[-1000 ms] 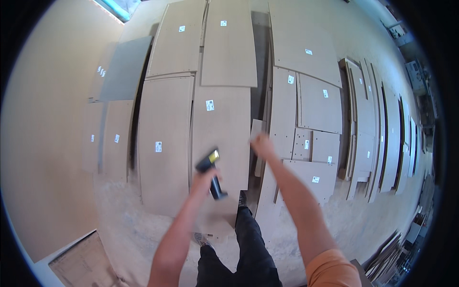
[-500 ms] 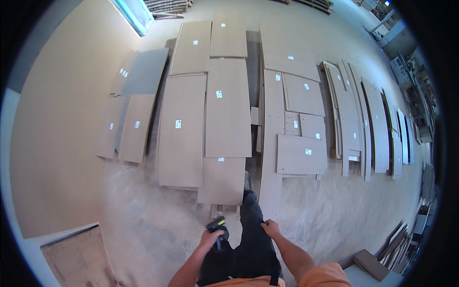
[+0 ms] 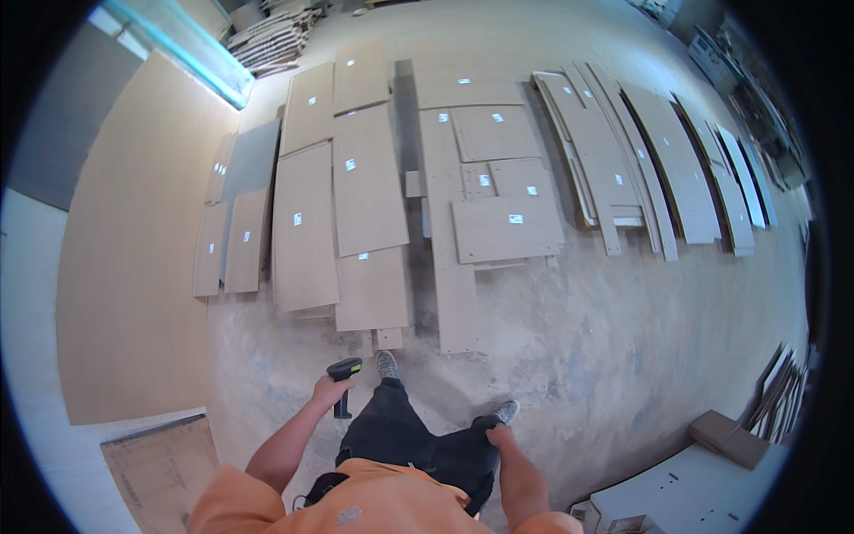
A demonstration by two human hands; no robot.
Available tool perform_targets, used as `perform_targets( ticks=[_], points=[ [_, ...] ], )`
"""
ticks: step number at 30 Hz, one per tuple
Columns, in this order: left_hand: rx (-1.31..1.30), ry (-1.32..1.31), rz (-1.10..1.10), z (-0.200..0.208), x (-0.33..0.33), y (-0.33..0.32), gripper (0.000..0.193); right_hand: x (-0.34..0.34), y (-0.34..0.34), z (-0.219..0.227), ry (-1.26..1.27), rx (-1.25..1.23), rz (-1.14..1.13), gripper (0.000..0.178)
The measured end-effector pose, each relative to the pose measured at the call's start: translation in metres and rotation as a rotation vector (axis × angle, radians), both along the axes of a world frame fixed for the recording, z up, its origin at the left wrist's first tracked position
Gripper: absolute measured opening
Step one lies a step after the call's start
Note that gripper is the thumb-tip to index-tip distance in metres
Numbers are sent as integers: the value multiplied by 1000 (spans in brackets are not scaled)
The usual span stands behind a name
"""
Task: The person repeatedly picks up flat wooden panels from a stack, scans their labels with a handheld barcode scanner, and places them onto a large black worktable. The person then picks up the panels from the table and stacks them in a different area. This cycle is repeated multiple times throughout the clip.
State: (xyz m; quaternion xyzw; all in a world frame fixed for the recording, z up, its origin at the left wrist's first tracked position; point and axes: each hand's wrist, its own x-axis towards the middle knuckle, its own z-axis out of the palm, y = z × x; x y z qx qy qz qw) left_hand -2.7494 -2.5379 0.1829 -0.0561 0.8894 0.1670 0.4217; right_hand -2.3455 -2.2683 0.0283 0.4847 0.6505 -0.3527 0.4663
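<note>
My left hand (image 3: pixel 329 390) is closed around the grip of a black handheld barcode scanner (image 3: pixel 343 368) with a yellow-green marking, held out beside my left leg. Against the dark trousers (image 3: pixel 463 454) at my right thigh rests my right hand (image 3: pixel 500 435), its fingers curled; whether they pinch the cloth or something small I cannot make out. Ahead of the scanner lie stacked light-brown panels (image 3: pixel 307 240) with small white labels. Another stack, with a wide panel (image 3: pixel 507 233) on top, lies to the right of it.
A large upright board (image 3: pixel 133 258) stands along the left. Narrower panel stacks (image 3: pixel 614 178) run off to the right on the concrete floor (image 3: pixel 614 356). At the lower right are a white surface (image 3: pixel 676 485), a brown box (image 3: pixel 729 438) and leaning offcuts (image 3: pixel 778 396).
My view has turned rightward and moved back from the panels, which now sit higher and more to the left. My feet are apart. The scanner stays in my left hand.
</note>
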Motion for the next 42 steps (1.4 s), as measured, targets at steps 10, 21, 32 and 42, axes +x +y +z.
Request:
perform_targets(
  ticks=[10, 21, 32, 42],
  points=[
    [187, 22, -688, 49, 274, 357, 52, 247, 79, -35, 291, 54, -263, 41],
    [712, -554, -1301, 130, 657, 700, 39, 451, 242, 23, 507, -25, -1427, 20],
    [507, -995, -2071, 153, 913, 988, 45, 627, 390, 60, 408, 704, -2447, 12],
    [337, -1010, -1397, 98, 1064, 1256, 26, 749, 613, -99, 157, 318, -1808, 25]
  ],
)
